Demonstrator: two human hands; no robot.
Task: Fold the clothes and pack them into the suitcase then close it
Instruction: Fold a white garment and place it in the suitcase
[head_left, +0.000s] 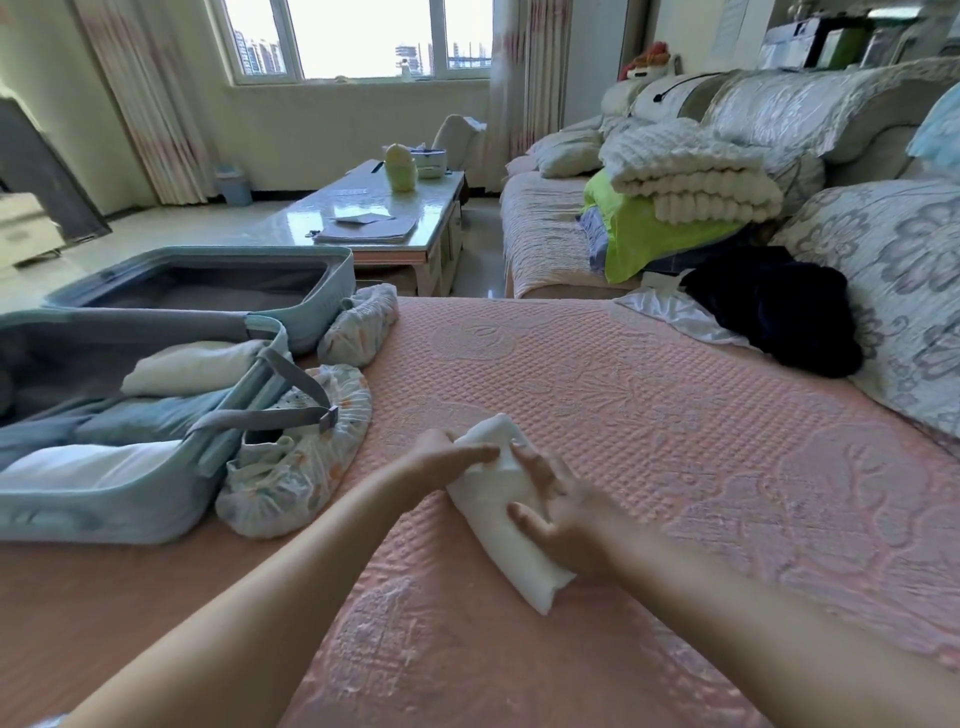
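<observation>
Both hands are on the white folded garment (493, 540), which lies slantwise on the pink quilted cover (649, 415), just right of the open blue suitcase (104, 512). The left hand (449, 457) reaches in from the left, its fingers (475, 453) straight and touching the garment's far end. The right hand (563, 514) lies flat on top, its fingers (530, 460) spread and uncurled, pressing the cloth down along its right edge. The near end pokes out below the palm. Folded clothes (192, 366) sit in the suitcase; a dark garment (779, 312) lies far right.
</observation>
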